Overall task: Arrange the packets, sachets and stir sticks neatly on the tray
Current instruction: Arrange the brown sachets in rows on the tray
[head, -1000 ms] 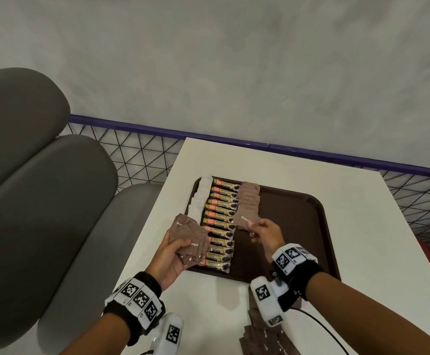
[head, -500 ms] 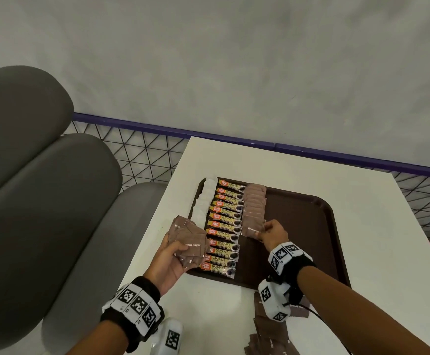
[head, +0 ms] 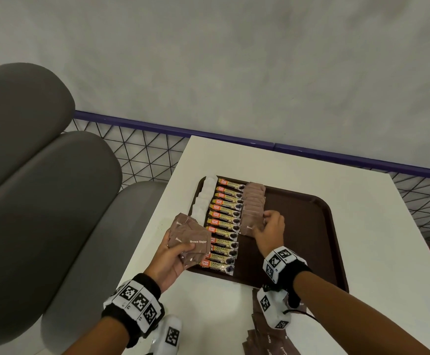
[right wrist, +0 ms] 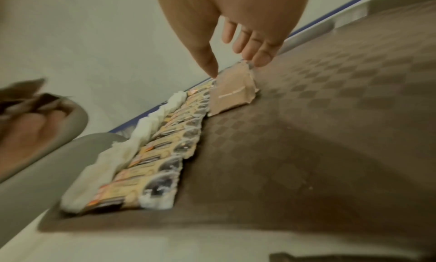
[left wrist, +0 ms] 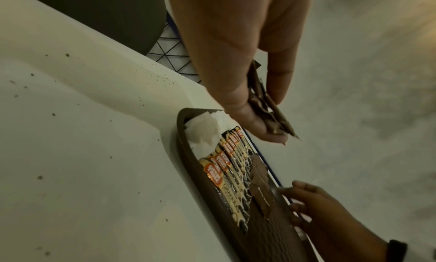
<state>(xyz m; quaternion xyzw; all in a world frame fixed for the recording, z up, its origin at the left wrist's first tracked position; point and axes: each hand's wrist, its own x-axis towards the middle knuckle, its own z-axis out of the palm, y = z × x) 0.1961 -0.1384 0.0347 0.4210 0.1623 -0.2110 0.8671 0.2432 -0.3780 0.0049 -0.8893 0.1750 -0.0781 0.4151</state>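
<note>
Right hand (head: 269,228) now lower, fingertips on tray (head: 319,226) sachet row (head: 253,201); left hand (head: 167,257) gripping sachets; white table (head: 378,239).

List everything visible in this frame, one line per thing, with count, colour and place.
tray: one, dark brown, on the table.
coffee sticks: a column, count unclear, yellow and orange, left part of the tray.
white sachets: a column, white, along the tray's left edge.
brown sugar row: overlapping, brown, right of the coffee sticks.
held brown sugar sachets: several, brown, in the left hand.
loose brown sachets: a pile, brown, on the table near the tray.
table: one, white.
seat cushions: grey, left of the table.
left hand: grips the held sachets.
right hand: fingertips on the row's nearest sachet.
</note>
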